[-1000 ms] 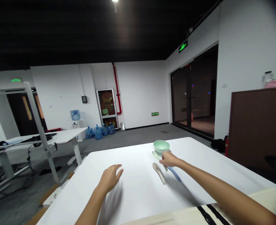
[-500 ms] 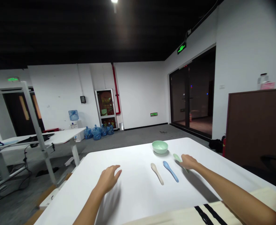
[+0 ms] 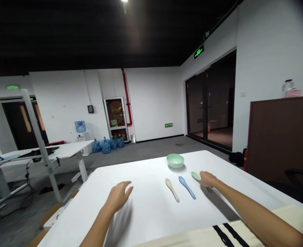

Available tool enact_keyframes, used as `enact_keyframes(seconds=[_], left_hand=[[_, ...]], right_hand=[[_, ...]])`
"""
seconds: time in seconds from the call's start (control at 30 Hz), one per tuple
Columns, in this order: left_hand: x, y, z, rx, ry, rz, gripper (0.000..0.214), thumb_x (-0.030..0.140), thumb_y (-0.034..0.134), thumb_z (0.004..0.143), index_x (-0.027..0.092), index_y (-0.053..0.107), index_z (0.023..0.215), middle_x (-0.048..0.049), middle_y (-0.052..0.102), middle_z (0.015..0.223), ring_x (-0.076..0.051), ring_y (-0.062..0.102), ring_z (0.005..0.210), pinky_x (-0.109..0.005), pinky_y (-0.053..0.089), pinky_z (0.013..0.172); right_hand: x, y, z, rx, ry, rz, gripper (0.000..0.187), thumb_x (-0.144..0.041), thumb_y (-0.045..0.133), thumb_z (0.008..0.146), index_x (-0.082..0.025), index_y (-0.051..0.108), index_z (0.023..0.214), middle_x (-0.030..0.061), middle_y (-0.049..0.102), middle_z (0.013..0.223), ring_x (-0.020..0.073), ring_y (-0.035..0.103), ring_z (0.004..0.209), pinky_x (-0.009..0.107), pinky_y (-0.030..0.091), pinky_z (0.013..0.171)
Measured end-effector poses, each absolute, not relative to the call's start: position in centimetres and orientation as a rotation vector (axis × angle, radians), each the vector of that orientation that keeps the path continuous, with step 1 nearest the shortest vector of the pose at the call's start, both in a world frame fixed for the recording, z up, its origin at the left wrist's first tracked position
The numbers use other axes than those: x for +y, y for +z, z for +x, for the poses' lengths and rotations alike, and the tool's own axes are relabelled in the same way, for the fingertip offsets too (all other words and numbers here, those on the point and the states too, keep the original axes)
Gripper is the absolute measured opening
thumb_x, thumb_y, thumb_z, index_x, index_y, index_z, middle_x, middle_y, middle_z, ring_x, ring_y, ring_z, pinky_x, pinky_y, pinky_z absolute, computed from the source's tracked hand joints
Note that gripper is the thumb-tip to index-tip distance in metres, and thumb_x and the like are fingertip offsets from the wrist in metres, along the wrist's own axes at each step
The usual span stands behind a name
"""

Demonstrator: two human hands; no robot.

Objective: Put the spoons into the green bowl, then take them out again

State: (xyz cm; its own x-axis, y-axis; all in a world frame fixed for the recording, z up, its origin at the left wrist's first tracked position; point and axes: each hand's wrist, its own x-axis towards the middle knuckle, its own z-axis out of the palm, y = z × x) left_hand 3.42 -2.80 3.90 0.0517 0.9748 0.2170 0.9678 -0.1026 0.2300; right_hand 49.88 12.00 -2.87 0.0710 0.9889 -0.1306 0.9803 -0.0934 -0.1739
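Observation:
My right hand (image 3: 208, 179) is closed on a light green spoon (image 3: 195, 176), whose bowl end points up and left; the fingers cover the middle of its handle. Left of it on the white table (image 3: 146, 212) lie a blue spoon (image 3: 187, 187) and a beige spoon (image 3: 172, 190), side by side and slanting the same way. Behind the spoons stands a green bowl (image 3: 175, 161), with no contents visible. Over the table's left part hovers my left hand (image 3: 120, 195), fingers apart and holding nothing.
Cream cloth with black stripes (image 3: 220, 235) spans the near edge. A second white table (image 3: 74, 148) with a metal frame stands at left. Blue water bottles (image 3: 106, 145) sit on the floor by the wall. A brown partition (image 3: 282, 133) rises at right.
My right hand and the green spoon have shifted slightly right and toward me, the spoon seeming lower. The left hand, bowl and other two spoons stay in place.

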Motion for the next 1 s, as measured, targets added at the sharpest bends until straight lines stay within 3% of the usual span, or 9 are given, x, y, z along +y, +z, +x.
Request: enact_keyframes(seconds=[0.3, 0.6, 0.77, 1.0], left_hand=[[-2.9, 4.0, 3.4, 2.093, 0.475, 2.261, 0.053, 0.049, 0.036, 0.095, 0.020, 0.060, 0.133, -0.0073, 0.063, 0.138, -0.025, 0.055, 0.130, -0.039, 0.041, 0.108], [-2.9, 3.9, 3.3, 2.094, 0.473, 2.260, 0.053, 0.049, 0.036, 0.095, 0.020, 0.060, 0.133, -0.0070, 0.063, 0.138, -0.025, 0.055, 0.130, -0.039, 0.041, 0.107], [-2.8, 3.8, 3.3, 2.092, 0.482, 2.262, 0.053, 0.049, 0.035, 0.096, 0.020, 0.060, 0.133, -0.0069, 0.063, 0.138, -0.025, 0.055, 0.130, -0.037, 0.041, 0.107], [-2.8, 3.7, 3.2, 2.097, 0.486, 2.261, 0.052, 0.049, 0.037, 0.095, 0.021, 0.060, 0.132, -0.0069, 0.064, 0.137, -0.025, 0.055, 0.130, -0.038, 0.042, 0.107]], right_hand=[[12.0, -2.9, 50.1, -2.044, 0.414, -2.264, 0.026, -0.015, 0.067, 0.071, -0.010, 0.066, 0.098, 0.0171, 0.071, 0.091, 0.0255, 0.071, 0.075, 0.031, 0.043, 0.063], [11.8, -2.8, 50.2, -2.080, 0.382, -2.249, 0.030, -0.016, 0.064, 0.073, -0.008, 0.067, 0.101, 0.0181, 0.071, 0.095, 0.0276, 0.071, 0.077, 0.033, 0.045, 0.065], [11.8, -2.1, 49.9, -2.042, 0.300, -2.249, 0.025, -0.027, 0.066, 0.077, -0.011, 0.068, 0.096, 0.0184, 0.070, 0.102, 0.0288, 0.070, 0.089, 0.033, 0.046, 0.069], [11.3, 2.0, 46.9, -2.041, 0.072, -2.131, 0.039, -0.048, 0.051, 0.090, -0.014, 0.067, 0.103, 0.0192, 0.067, 0.115, 0.0308, 0.066, 0.101, 0.035, 0.046, 0.075]])
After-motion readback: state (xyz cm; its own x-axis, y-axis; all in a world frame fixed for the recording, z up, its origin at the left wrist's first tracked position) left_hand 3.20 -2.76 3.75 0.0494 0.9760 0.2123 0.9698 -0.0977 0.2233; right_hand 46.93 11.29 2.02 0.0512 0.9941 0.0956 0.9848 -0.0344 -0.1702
